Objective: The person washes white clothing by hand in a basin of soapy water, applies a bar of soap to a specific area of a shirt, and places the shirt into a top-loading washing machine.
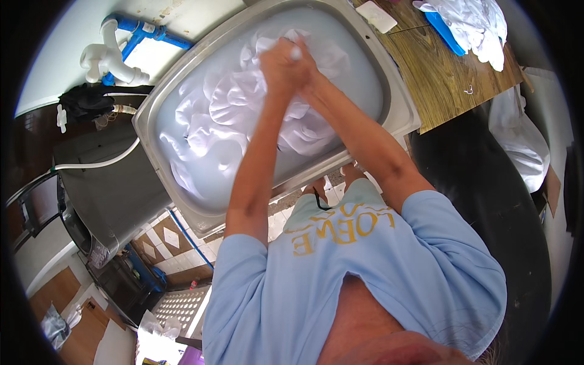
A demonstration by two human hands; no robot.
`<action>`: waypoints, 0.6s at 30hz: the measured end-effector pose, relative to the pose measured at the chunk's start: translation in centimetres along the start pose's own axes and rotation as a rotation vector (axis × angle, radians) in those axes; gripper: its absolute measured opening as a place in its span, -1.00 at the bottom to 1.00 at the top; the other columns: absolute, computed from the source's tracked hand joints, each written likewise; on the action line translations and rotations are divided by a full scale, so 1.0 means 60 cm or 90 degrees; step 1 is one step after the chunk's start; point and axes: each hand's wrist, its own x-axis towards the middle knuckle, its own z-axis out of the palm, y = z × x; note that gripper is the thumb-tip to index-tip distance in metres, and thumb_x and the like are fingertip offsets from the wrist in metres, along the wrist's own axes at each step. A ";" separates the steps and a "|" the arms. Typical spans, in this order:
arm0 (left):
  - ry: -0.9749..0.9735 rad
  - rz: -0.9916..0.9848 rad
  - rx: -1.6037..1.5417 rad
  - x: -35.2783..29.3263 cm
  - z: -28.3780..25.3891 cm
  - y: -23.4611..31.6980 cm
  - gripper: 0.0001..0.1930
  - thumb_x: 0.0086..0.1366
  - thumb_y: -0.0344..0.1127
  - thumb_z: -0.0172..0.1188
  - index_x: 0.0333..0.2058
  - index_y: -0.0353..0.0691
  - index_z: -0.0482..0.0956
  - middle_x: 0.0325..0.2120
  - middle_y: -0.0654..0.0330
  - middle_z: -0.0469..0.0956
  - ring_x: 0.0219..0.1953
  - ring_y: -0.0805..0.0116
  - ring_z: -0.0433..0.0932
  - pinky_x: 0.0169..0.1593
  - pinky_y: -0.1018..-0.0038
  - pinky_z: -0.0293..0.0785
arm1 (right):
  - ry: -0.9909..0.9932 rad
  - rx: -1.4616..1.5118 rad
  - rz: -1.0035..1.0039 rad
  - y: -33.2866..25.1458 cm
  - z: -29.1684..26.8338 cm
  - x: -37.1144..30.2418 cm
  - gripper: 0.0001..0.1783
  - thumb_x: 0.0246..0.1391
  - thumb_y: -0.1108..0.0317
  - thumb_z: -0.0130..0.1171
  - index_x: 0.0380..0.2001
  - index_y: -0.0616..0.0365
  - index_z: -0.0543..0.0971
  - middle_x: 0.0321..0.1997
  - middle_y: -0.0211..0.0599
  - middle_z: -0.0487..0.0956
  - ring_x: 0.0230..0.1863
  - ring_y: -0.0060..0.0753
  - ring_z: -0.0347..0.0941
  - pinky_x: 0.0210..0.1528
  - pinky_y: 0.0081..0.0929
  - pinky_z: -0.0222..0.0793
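The left hand (pixel 277 68) and the right hand (pixel 305 66) are pressed together, fingers curled tight on a bit of white cloth (pixel 234 97) that shows between them; motion blur hides how each finger lies. The rest of the cloth spreads in folds beneath the hands, to their left and nearer the body, half sunk in cloudy water (pixel 362 82). Around all this runs the rim of a grey basin (pixel 399 109). Farther left of the hands, a white tap (pixel 109 61) hangs beside a blue pipe (pixel 176 39), with a white hose (pixel 100 165) lower down, toward the body. To the right of the hands, past the rim, a wooden tabletop (pixel 429 76) carries a pale block (pixel 377 16) and, farther out, a bundle of white fabric (pixel 480 27) over something blue (pixel 444 33).
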 end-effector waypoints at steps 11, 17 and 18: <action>-0.222 -0.160 -0.001 0.021 -0.159 -0.002 -0.67 0.13 -0.15 0.27 -0.49 -0.40 0.56 -0.73 0.26 0.42 -0.66 0.54 0.28 -0.55 0.51 0.26 | 0.231 -0.535 0.064 0.062 0.137 -0.121 -0.68 -0.02 0.19 0.31 -0.27 0.20 0.59 -0.33 -0.40 0.59 -0.32 -0.61 0.49 -0.27 -0.60 0.41; -0.445 -0.456 -0.320 0.024 -0.174 -0.013 -0.80 0.20 -0.23 0.25 -0.38 -0.27 0.58 -0.56 0.42 0.50 -0.53 0.68 0.38 -0.45 0.64 0.26 | 0.255 -0.801 -0.023 -0.034 0.216 -0.128 -0.62 -0.12 0.21 0.39 -0.28 0.23 0.59 -0.29 -0.34 0.61 -0.24 -0.58 0.54 -0.20 -0.58 0.45; -0.410 -0.487 -0.404 0.040 -0.178 -0.003 -0.80 0.19 -0.23 0.26 -0.39 -0.27 0.58 -0.54 0.42 0.51 -0.51 0.68 0.40 -0.43 0.65 0.27 | 0.203 -0.884 -0.041 -0.047 0.226 -0.125 -0.58 -0.10 0.23 0.39 -0.21 0.24 0.56 -0.26 -0.34 0.60 -0.22 -0.56 0.53 -0.16 -0.57 0.45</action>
